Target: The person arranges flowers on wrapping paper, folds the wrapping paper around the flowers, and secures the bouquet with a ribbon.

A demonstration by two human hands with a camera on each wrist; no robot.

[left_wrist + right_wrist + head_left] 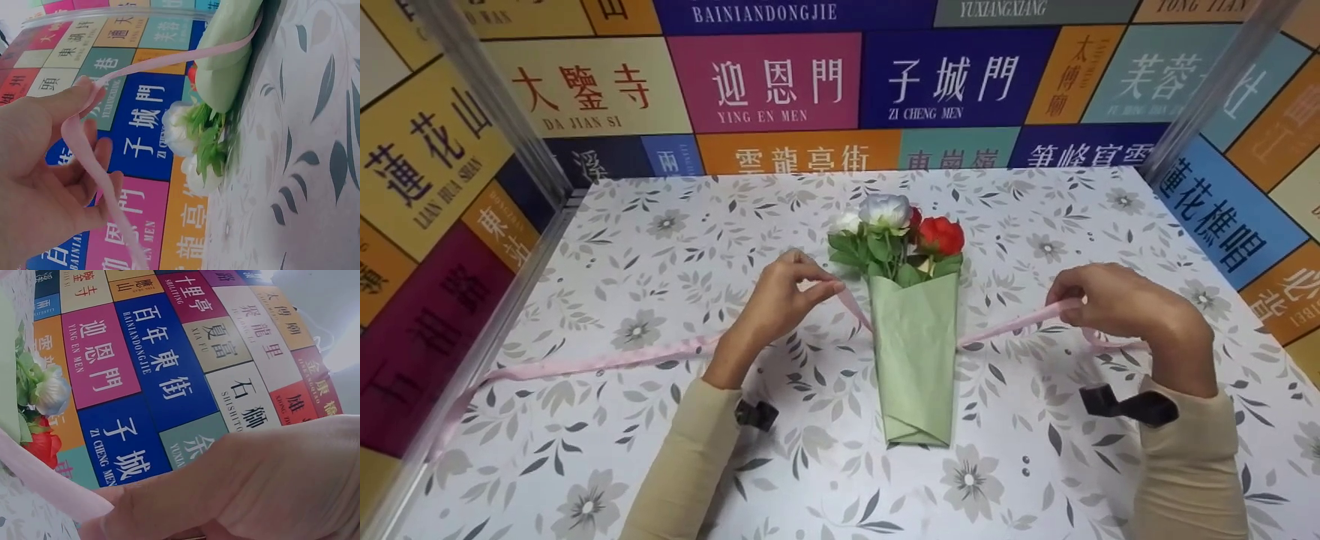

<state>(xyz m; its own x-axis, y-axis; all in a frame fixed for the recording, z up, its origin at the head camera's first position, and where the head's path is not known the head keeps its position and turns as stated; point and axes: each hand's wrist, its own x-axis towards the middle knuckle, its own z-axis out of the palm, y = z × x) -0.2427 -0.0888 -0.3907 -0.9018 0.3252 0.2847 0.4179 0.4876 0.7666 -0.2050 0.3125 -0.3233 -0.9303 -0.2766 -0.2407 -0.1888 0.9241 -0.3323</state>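
A bouquet (916, 352) wrapped in pale green paper lies on the table, its white flower (885, 213) and red flower (940, 235) pointing away from me. A pink ribbon (607, 361) passes beneath the wrapped stems and comes out on both sides. To the left of the flowers, my left hand (784, 296) pinches one length between thumb and forefinger; in the left wrist view the ribbon (163, 61) runs from those fingers to the paper. On the other side my right hand (1117, 300) pinches the opposite length, pulled fairly straight from the wrap.
A floral-patterned cloth (975, 480) covers the table. The ribbon's long left tail hangs over the left edge. Panels with Chinese lettering (780, 82) stand behind and at both sides, with clear posts (495, 105) at the corners.
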